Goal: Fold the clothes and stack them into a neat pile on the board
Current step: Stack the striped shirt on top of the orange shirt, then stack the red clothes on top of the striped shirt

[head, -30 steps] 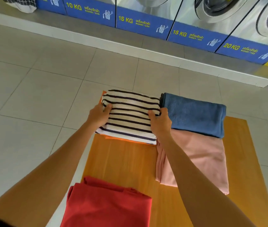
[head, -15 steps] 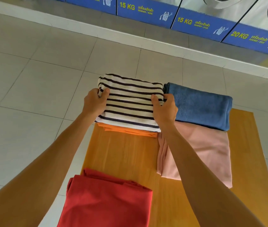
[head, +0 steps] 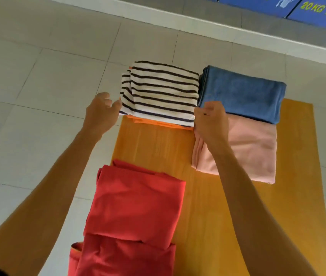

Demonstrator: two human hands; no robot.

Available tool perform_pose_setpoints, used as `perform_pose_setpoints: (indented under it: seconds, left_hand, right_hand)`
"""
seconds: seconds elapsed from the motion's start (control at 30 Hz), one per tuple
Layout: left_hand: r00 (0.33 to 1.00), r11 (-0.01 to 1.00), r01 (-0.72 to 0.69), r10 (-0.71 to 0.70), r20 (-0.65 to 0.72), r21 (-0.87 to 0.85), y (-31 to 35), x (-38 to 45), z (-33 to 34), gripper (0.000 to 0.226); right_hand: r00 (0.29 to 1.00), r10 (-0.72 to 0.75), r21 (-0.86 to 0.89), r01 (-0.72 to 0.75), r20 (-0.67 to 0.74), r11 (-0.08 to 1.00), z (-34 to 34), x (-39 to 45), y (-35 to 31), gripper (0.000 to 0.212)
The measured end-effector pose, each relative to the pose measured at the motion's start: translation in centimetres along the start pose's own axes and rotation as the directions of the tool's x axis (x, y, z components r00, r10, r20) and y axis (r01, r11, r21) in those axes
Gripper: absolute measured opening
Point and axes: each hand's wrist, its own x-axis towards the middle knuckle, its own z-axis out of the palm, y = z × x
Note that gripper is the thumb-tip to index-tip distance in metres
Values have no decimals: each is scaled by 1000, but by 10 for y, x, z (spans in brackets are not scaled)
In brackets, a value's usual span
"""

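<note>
A folded striped shirt (head: 162, 92) lies on a folded orange garment (head: 158, 123) at the far left of the wooden board (head: 154, 148). Beside it, a folded blue towel (head: 241, 92) rests on the far end of a folded pink cloth (head: 251, 148). A folded red garment (head: 134, 206) covers the board's near left corner. My left hand (head: 101, 114) is at the striped shirt's near left corner, fingers loosely curled, thumb touching the edge. My right hand (head: 212, 124) sits at the near right corner with its fingers closed, over the pink cloth's edge.
The board lies on a pale tiled floor (head: 38, 76). A raised grey step (head: 198, 20) runs along the far side, with blue washer labels (head: 317, 8) above it. Bare board shows between the red garment and the far stacks.
Both hands have slid off the top of the striped shirt back to its near corners. The view has tilted downward, and the shirt stays on the orange garment.
</note>
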Motion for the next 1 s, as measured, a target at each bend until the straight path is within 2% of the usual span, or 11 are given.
perform_pose_setpoints:
  seconds: [0.13,0.2,0.27,0.37,0.43,0.47,0.57,0.63,0.7,0.87,1.0]
  left_hand:
    - [983,985,166,-161,86,-43,-62,-84,-6,50]
    - [963,966,257,-253,89,-31,-90,-123,-2,59]
    - [940,944,329,-327,99,-5,-111,-152,4,72]
    - [916,922,385,-386,111,29,-125,-175,17,79]
    - [919,925,377,-380,109,50,-127,-179,22,73]
    - [922,928,368,-371,108,52,-126,-178,23,68]
    - [962,965,252,-258,93,65,-118,-171,24,53]
    - [985,986,140,-148,89,90,-113,-165,25,46]
    - [992,993,85,-92,81,86,-107,-164,30,45]
    - [975,975,209,-202,94,-69,-79,-167,51,44]
    - [958,950,282,-272,85,-134,-77,-162,59,49]
  right_hand:
    - [985,142,57,-148,98,987,-13,-86,54,23]
    - [961,219,64,-233,167,970,-12,-123,81,31]
    - [921,299,-29,-301,252,953,-9,-153,102,42]
    - [826,353,-186,-300,439,935,-1,-182,120,54]
    - [784,328,-190,-268,528,945,7,-189,121,50]
    - [784,299,-167,-248,544,954,9,-189,120,47]
    - [845,234,-84,-221,481,972,16,-182,110,44]
    - [883,247,-6,-266,399,964,19,-171,104,35]
    - [889,290,59,-331,355,942,20,-158,99,29]
    - [885,352,114,-400,304,909,22,-139,96,35]
    - [922,263,125,-307,283,944,19,-139,102,46]
